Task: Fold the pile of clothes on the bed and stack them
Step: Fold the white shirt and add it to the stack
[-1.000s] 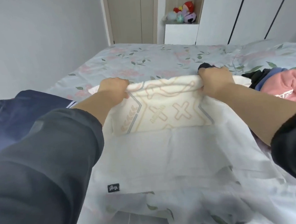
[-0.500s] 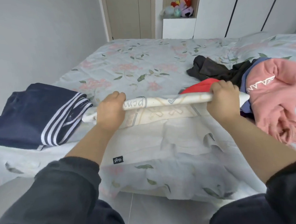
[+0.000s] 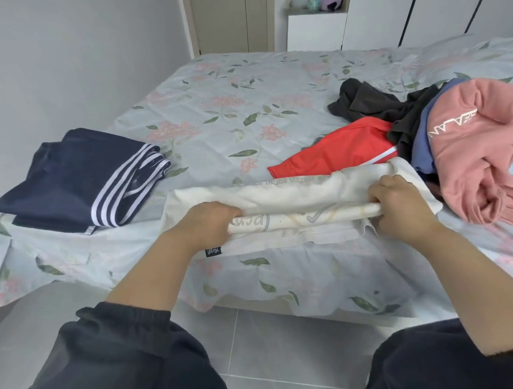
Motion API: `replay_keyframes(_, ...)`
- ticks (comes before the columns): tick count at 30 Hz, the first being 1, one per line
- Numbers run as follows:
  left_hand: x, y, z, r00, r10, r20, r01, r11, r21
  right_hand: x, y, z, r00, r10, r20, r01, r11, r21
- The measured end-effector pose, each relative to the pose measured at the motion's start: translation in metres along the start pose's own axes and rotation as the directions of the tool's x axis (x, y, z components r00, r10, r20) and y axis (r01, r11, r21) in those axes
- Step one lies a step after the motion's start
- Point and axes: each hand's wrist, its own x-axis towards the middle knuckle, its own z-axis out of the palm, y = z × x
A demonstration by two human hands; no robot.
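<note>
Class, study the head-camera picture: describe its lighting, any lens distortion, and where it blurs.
Head view: soft, even light, no hard shadows or glare; wide-angle bending tilts the wardrobe doors; the pink sweatshirt softens at the right edge; the white garment reads sharp.

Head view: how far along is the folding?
Done: navy striped garment lies folded on the bed. In hand: left hand and right hand grip the white printed shirt, mid-fold. Remaining: red garment, black garment and pink sweatshirt lie unfolded at right; nothing stacked on the navy one yet.
</note>
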Motion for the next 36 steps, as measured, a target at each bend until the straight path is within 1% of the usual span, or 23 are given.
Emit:
replay_keyframes(2, 0.001, -0.001, -0.005, 0.981, 0.011, 0.194, 0.011, 0.994, -0.111, 0.003, 0.002, -0.009, 0.982, 0.034, 0.186, -0.052, 0.994, 0.095)
replay_keyframes(4, 0.001, 0.0, -0.013, 0.931, 0.019, 0.365, 0.112, 0.935, -0.336, 0.006, 0.005, -0.018, 0.873, 0.096, 0.478, -0.198, 0.966, 0.167)
replay_keyframes(5, 0.002, 0.001, -0.016, 0.923, 0.021, 0.384, 0.19, 0.843, -0.503, 0.009, 0.007, -0.021, 0.823, 0.137, 0.552, -0.296, 0.932, 0.209)
replay_keyframes(6, 0.006, 0.003, -0.018, 0.938, -0.003, 0.346, 0.244, 0.714, -0.656, 0.013, 0.008, -0.023, 0.81, 0.19, 0.554, -0.394, 0.877, 0.275)
replay_keyframes(7, 0.011, 0.007, -0.018, 0.963, -0.062, 0.261, 0.245, 0.595, -0.765, 0.017, 0.007, -0.024, 0.822, 0.256, 0.509, -0.47, 0.81, 0.351)
replay_keyframes(8, 0.018, 0.01, -0.015, 0.978, -0.156, 0.137, 0.201, 0.555, -0.807, 0.021, 0.005, -0.022, 0.866, 0.315, 0.389, -0.464, 0.796, 0.389)
replay_keyframes(9, 0.026, 0.014, -0.012, 0.968, -0.25, -0.02, 0.152, 0.649, -0.746, 0.025, 0.0, -0.019, 0.922, 0.322, 0.215, -0.381, 0.852, 0.36)
replay_keyframes(10, 0.035, 0.019, -0.009, 0.942, -0.288, -0.174, 0.126, 0.782, -0.611, 0.03, -0.006, -0.013, 0.961, 0.267, 0.07, -0.276, 0.918, 0.284)
replay_keyframes(11, 0.042, 0.022, -0.005, 0.911, -0.272, -0.309, 0.101, 0.875, -0.473, 0.035, -0.012, -0.004, 0.982, 0.189, -0.008, -0.183, 0.961, 0.209)
replay_keyframes(12, 0.051, 0.025, 0.0, 0.893, -0.228, -0.387, 0.067, 0.92, -0.387, 0.04, -0.016, 0.006, 0.99, 0.139, -0.019, -0.134, 0.978, 0.159)
replay_keyframes(14, 0.062, 0.027, 0.011, 0.921, -0.15, -0.36, 0.062, 0.968, -0.245, 0.05, -0.017, 0.026, 0.993, 0.114, 0.018, -0.115, 0.988, 0.106)
replay_keyframes(17, 0.076, 0.029, 0.028, 0.964, -0.156, -0.215, 0.146, 0.987, -0.062, 0.061, 0.007, 0.042, 0.964, 0.262, -0.048, -0.262, 0.965, 0.013)
replay_keyframes(18, 0.078, 0.03, 0.031, 0.961, -0.172, -0.218, 0.165, 0.985, -0.049, 0.063, 0.02, 0.043, 0.931, 0.355, -0.086, -0.355, 0.935, 0.011)
replay_keyframes(20, 0.083, 0.032, 0.032, 0.945, -0.213, -0.247, 0.206, 0.977, -0.052, 0.065, 0.048, 0.038, 0.808, 0.573, -0.141, -0.569, 0.819, 0.073)
replay_keyframes(22, 0.089, 0.036, 0.034, 0.937, -0.24, -0.252, 0.238, 0.971, -0.04, 0.063, 0.068, 0.032, 0.711, 0.696, -0.101, -0.677, 0.716, 0.168)
replay_keyframes(24, 0.095, 0.043, 0.035, 0.935, -0.239, -0.262, 0.233, 0.971, -0.054, 0.063, 0.081, 0.032, 0.685, 0.728, -0.001, -0.693, 0.653, 0.304)
replay_keyframes(26, 0.098, 0.05, 0.035, 0.938, -0.202, -0.281, 0.182, 0.979, -0.094, 0.065, 0.086, 0.028, 0.632, 0.775, 0.016, -0.697, 0.56, 0.447)
replay_keyframes(30, 0.102, 0.053, 0.036, 0.93, -0.19, -0.316, 0.155, 0.979, -0.133, 0.063, 0.096, 0.019, 0.387, 0.922, 0.024, -0.755, 0.302, 0.582)
replay_keyframes(31, 0.102, 0.052, 0.037, 0.925, -0.193, -0.328, 0.154, 0.978, -0.141, 0.059, 0.097, 0.019, 0.335, 0.941, 0.039, -0.759, 0.245, 0.604)
replay_keyframes(32, 0.102, 0.051, 0.038, 0.921, -0.194, -0.339, 0.151, 0.977, -0.151, 0.057, 0.097, 0.019, 0.312, 0.948, 0.06, -0.755, 0.209, 0.621)
replay_keyframes(33, 0.102, 0.05, 0.038, 0.917, -0.194, -0.348, 0.146, 0.976, -0.16, 0.055, 0.096, 0.018, 0.329, 0.942, 0.066, -0.765, 0.226, 0.603)
replay_keyframes(34, 0.102, 0.05, 0.039, 0.915, -0.192, -0.355, 0.141, 0.976, -0.166, 0.054, 0.093, 0.018, 0.398, 0.916, 0.047, -0.794, 0.318, 0.517)
replay_keyframes(36, 0.101, 0.05, 0.04, 0.912, -0.184, -0.366, 0.132, 0.978, -0.163, 0.054, 0.081, 0.015, 0.565, 0.825, -0.015, -0.798, 0.551, 0.243)
